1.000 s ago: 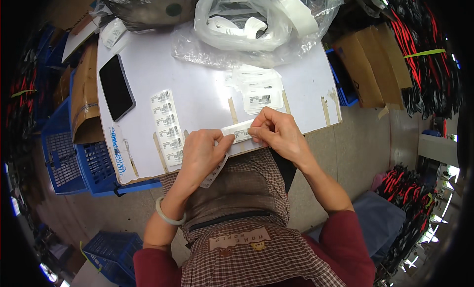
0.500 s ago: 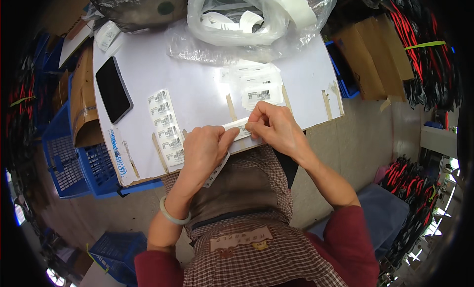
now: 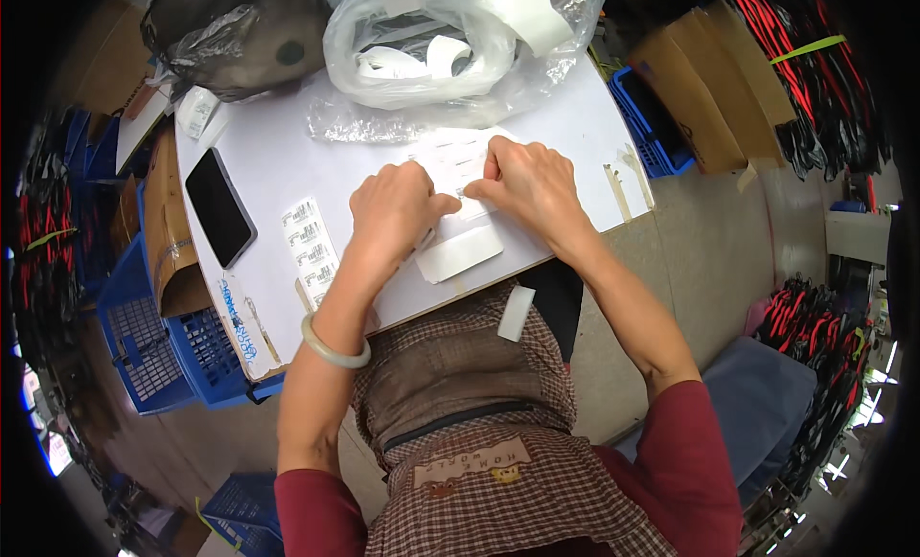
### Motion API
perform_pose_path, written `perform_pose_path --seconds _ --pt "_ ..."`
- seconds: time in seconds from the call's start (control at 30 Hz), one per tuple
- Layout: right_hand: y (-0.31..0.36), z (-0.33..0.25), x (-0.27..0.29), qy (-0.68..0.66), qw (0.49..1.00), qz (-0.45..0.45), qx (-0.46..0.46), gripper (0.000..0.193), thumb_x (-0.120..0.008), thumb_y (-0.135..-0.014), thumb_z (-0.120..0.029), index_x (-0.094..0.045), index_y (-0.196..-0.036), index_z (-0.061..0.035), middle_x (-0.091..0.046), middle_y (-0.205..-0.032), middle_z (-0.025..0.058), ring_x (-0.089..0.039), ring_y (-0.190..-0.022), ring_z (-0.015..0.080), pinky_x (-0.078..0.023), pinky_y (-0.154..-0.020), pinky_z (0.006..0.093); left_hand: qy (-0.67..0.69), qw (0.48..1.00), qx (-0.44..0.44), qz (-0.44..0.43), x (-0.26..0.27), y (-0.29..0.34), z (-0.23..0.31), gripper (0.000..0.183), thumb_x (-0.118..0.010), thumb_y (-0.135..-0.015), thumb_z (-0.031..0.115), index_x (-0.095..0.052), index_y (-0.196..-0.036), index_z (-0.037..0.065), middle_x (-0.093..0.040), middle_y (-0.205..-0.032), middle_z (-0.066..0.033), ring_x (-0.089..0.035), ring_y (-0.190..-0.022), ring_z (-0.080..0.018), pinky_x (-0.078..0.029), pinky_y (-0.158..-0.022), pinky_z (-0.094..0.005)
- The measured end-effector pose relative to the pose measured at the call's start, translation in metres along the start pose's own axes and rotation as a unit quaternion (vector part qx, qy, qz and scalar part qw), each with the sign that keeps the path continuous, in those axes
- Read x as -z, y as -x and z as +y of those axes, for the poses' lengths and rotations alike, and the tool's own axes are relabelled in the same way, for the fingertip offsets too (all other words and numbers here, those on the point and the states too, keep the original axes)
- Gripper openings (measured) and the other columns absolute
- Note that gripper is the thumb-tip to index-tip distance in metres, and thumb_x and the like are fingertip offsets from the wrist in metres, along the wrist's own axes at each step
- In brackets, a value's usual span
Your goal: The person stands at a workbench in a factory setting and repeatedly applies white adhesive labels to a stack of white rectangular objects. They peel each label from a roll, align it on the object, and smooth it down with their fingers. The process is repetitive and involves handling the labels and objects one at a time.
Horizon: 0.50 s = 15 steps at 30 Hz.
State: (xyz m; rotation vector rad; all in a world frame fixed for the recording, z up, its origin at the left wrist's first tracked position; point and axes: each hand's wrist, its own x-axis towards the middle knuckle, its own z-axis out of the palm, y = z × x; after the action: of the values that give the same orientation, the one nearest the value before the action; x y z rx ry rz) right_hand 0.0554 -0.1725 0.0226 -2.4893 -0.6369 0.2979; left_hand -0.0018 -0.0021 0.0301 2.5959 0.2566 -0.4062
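Over the middle of the white table, my left hand and my right hand face each other, thumbs and fingers pinched together. A barcode label is between their fingertips, mostly hidden. Directly beyond it lies a pile of white printed labels, partly covered by my right hand. Closer to me, a blank white strip rests near the table's front edge, below my left hand. Another small white strip shows over my checked apron. To the left, a column of barcode labels lies flat, its lower end behind my left forearm.
A black phone lies at the table's left. Clear plastic bagging with white label rolls covers the back, beside a dark plastic bag. Blue crates and cardboard boxes flank the table.
Both hands have moved away from me, from the table's front edge to the label pile. A blank strip now shows on the table and a small white strip over the apron. The view has shifted slightly.
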Motion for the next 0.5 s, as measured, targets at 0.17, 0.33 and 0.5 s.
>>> perform_pose_path --seconds 0.17,0.33,0.5 --pt "0.012 -0.001 0.016 -0.033 0.999 0.027 -0.031 0.032 -0.083 -0.068 -0.029 -0.062 -0.07 -0.0054 -0.062 -0.059 0.0082 -0.061 -0.055 0.0252 -0.046 -0.055 0.0341 0.025 0.999 0.016 -0.032 0.003 0.0 -0.001 0.031 -0.076 -0.074 0.031 -0.072 -0.063 0.002 -0.061 -0.052 -0.0108 -0.057 -0.049 -0.0237 -0.045 -0.053 -0.0372" --pt "0.106 0.038 0.027 -0.13 0.981 -0.042 0.137 0.018 -0.079 -0.072 -0.013 -0.068 -0.085 -0.009 -0.067 -0.08 0.0036 -0.063 -0.074 0.022 -0.052 -0.065 0.0349 0.177 0.982 0.03 -0.063 0.024 0.033 0.0 0.037 -0.071 -0.084 0.033 -0.071 -0.064 0.001 -0.063 -0.054 -0.01 -0.058 -0.049 -0.0164 -0.042 -0.049 -0.0331" --pt "0.15 0.062 -0.03 0.004 0.975 -0.045 0.216 0.016 -0.078 -0.07 -0.01 -0.071 -0.085 -0.0096 -0.066 -0.099 0.0012 -0.061 -0.094 0.02 -0.054 -0.073 0.0345 0.434 0.896 0.029 -0.096 0.028 0.071 -0.017 0.035 -0.062 -0.095 0.026 -0.069 -0.078 -0.004 -0.068 -0.065 -0.0138 -0.064 -0.051 -0.0174 -0.051 -0.048 -0.0258"
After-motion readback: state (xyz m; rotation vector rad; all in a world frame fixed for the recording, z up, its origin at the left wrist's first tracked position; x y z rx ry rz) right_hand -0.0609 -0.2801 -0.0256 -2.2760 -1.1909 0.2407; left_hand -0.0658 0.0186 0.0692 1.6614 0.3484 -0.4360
